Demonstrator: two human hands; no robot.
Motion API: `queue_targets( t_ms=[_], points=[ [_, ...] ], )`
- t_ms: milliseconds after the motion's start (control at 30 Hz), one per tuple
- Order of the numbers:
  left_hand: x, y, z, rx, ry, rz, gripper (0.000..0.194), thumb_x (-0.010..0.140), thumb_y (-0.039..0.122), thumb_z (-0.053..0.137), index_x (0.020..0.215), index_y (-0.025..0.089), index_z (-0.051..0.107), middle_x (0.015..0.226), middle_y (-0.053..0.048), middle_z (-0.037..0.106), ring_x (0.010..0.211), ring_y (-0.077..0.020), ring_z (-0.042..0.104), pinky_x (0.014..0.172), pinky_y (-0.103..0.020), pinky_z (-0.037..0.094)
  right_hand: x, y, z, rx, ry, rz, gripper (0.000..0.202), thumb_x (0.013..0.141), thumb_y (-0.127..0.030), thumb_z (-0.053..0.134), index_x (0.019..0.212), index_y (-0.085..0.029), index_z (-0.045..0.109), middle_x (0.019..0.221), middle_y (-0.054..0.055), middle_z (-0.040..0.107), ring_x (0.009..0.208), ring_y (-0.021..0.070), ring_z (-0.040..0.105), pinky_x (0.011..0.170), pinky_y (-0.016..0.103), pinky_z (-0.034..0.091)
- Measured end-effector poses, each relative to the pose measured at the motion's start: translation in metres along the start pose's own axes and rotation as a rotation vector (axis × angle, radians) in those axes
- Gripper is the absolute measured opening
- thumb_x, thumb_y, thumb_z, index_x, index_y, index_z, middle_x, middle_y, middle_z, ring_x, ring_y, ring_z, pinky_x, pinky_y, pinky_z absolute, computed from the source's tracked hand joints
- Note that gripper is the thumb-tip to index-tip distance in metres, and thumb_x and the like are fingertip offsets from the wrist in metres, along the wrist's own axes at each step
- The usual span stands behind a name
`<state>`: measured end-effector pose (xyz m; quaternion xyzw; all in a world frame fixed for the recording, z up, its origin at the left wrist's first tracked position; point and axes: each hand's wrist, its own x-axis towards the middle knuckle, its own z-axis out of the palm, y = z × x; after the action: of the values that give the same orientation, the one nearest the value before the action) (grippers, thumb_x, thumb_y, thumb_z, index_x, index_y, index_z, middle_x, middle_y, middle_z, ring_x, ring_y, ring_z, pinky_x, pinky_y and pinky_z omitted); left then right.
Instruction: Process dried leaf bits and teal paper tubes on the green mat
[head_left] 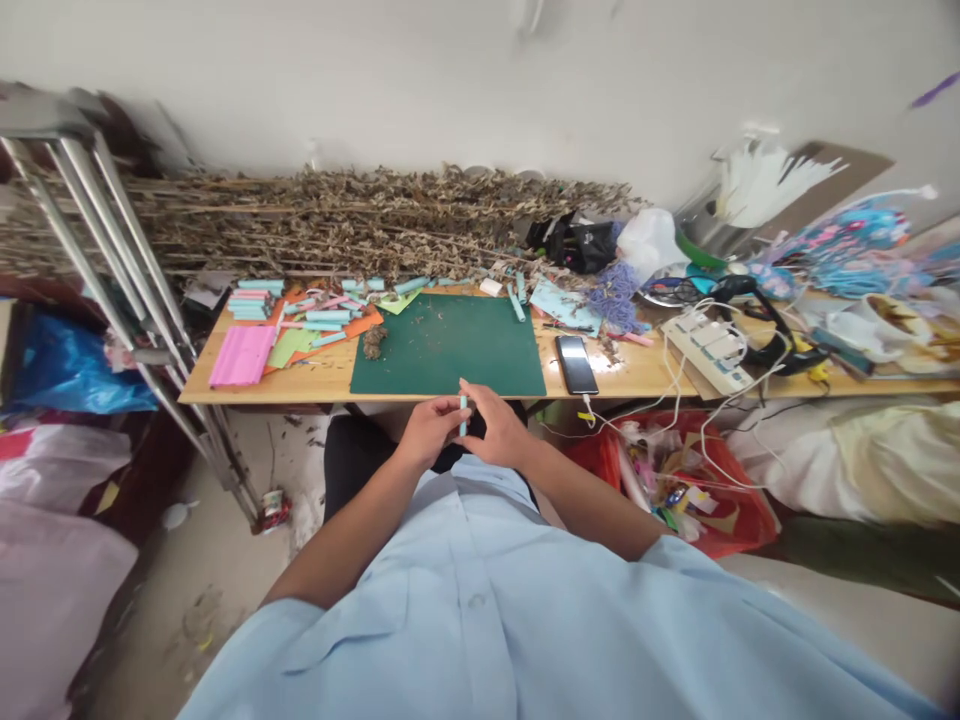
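A small light-blue paper roll (463,414) is pinched upright between the left hand (431,430) and right hand (499,432), just before the green cutting mat (448,345).

Both hands (465,430) pinch pale-blue paper roll (463,414) before green mat (450,345).

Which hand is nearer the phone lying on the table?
Right. The right hand sits just below-left of the phone; the left hand is farther left, both pinching a small blue roll.
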<state>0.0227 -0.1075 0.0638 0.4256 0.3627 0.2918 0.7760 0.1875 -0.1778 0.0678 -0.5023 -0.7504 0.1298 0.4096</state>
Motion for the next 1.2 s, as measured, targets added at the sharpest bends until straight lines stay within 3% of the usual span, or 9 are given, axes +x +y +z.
queue_targets(
  t_ms=[233, 333, 467, 533, 633, 767, 867, 1033, 1200],
  points=[
    [0.002, 0.005, 0.005, -0.006, -0.045, 0.049, 0.043, 0.069, 0.045, 0.091, 0.092, 0.013, 0.075, 0.075, -0.002, 0.070, 0.064, -0.0116, 0.060, 0.064, -0.025, 0.048, -0.001, 0.003, -0.010, 0.148, -0.008, 0.107, 0.110, 0.083, -0.041, 0.088, 0.170, -0.028, 0.023, 0.171, 0.017, 0.036, 0.158, 0.0384, 0.036, 0.126, 0.063, 0.039],
    [-0.003, 0.010, 0.005, 0.049, -0.066, 0.125, 0.041, 0.073, 0.046, 0.089, 0.093, 0.012, 0.076, 0.077, -0.002, 0.070, 0.066, -0.0108, 0.059, 0.067, -0.024, 0.048, -0.001, 0.000, -0.011, 0.318, 0.127, 0.195, 0.089, 0.090, -0.049, 0.079, 0.165, -0.028, 0.036, 0.170, 0.016, 0.038, 0.151, 0.0359, 0.048, 0.119, 0.058, 0.049],
    [-0.008, 0.013, 0.006, 0.111, -0.082, 0.208, 0.041, 0.078, 0.046, 0.085, 0.101, 0.013, 0.078, 0.079, -0.002, 0.071, 0.069, -0.0115, 0.059, 0.070, -0.024, 0.049, 0.002, -0.002, -0.009, 0.353, 0.405, 0.458, 0.049, 0.094, -0.052, 0.073, 0.132, -0.022, 0.068, 0.117, 0.010, 0.076, 0.098, 0.0238, 0.076, 0.092, 0.043, 0.063],
    [-0.009, 0.014, 0.005, 0.162, -0.059, 0.251, 0.039, 0.080, 0.044, 0.084, 0.102, 0.013, 0.079, 0.082, -0.003, 0.072, 0.071, -0.0118, 0.059, 0.071, -0.025, 0.049, 0.004, -0.003, -0.010, 0.329, 0.436, 0.590, 0.038, 0.092, -0.055, 0.074, 0.108, -0.020, 0.076, 0.079, 0.002, 0.074, 0.066, 0.0177, 0.069, 0.072, 0.036, 0.062],
    [-0.010, 0.014, 0.005, 0.234, -0.023, 0.293, 0.035, 0.082, 0.040, 0.082, 0.103, 0.013, 0.079, 0.084, -0.003, 0.073, 0.072, -0.0120, 0.059, 0.072, -0.025, 0.048, 0.007, -0.004, -0.014, 0.320, 0.376, 0.662, 0.041, 0.095, -0.059, 0.068, 0.090, -0.019, 0.076, 0.057, -0.004, 0.061, 0.050, 0.0138, 0.058, 0.060, 0.031, 0.056],
    [-0.010, 0.013, 0.004, 0.310, -0.024, 0.303, 0.031, 0.083, 0.038, 0.081, 0.102, 0.013, 0.080, 0.085, -0.003, 0.073, 0.073, -0.0128, 0.060, 0.071, -0.024, 0.047, 0.012, -0.007, -0.016, 0.335, 0.300, 0.559, 0.051, 0.102, -0.065, 0.054, 0.100, -0.021, 0.079, 0.084, 0.004, 0.075, 0.078, 0.0183, 0.072, 0.079, 0.036, 0.062],
    [-0.009, 0.011, 0.004, 0.361, -0.039, 0.311, 0.029, 0.086, 0.039, 0.078, 0.100, 0.014, 0.079, 0.085, -0.003, 0.072, 0.074, -0.0134, 0.059, 0.072, -0.025, 0.046, 0.016, -0.009, -0.014, 0.307, 0.225, 0.436, 0.044, 0.092, -0.060, 0.071, 0.117, -0.024, 0.078, 0.113, 0.008, 0.077, 0.096, 0.0209, 0.073, 0.089, 0.039, 0.062],
    [-0.010, 0.004, 0.006, 0.533, -0.003, 0.367, 0.018, 0.086, 0.033, 0.078, 0.092, 0.016, 0.080, 0.082, -0.003, 0.070, 0.077, -0.0156, 0.059, 0.076, -0.027, 0.045, 0.019, -0.010, -0.012, 0.266, 0.219, 0.433, 0.026, 0.090, -0.048, 0.075, 0.089, -0.023, 0.080, 0.098, 0.006, 0.079, 0.092, 0.0217, 0.074, 0.089, 0.039, 0.061],
    [-0.011, -0.006, -0.015, 0.664, 0.019, 0.447, 0.019, 0.086, 0.033, 0.080, 0.098, 0.018, 0.082, 0.089, -0.005, 0.074, 0.081, -0.0179, 0.064, 0.078, -0.028, 0.047, 0.021, 0.035, -0.012, 0.194, 0.373, 0.659, 0.044, 0.089, -0.060, 0.071, 0.102, -0.018, 0.079, 0.085, 0.008, 0.079, 0.079, 0.0253, 0.076, 0.081, 0.041, 0.062]
  ],
)
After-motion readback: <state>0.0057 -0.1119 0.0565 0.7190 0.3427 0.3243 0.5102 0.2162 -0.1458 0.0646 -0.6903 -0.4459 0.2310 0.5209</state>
